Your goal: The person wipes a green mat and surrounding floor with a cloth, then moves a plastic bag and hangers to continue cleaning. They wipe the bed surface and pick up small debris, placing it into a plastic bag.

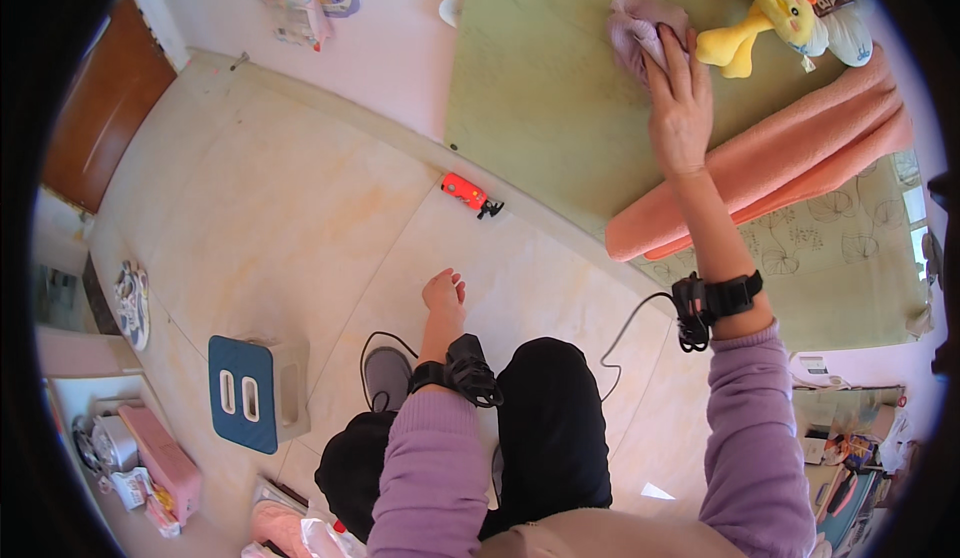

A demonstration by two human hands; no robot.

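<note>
Resting spread fingers on crumpled lilac cloth, right hand has open green surface toward nine-o'clock edge; left hand curls loosely.

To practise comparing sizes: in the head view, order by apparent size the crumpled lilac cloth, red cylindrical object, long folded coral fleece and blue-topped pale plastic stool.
1. Coral fleece
2. Blue-topped stool
3. Lilac cloth, partly under the right hand
4. Red object

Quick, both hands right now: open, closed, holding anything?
Left hand: loosely curled, no object visible in it; open or closed cannot be told.
Right hand: open, fingers extended over a crumpled, light-purple cloth.
</note>
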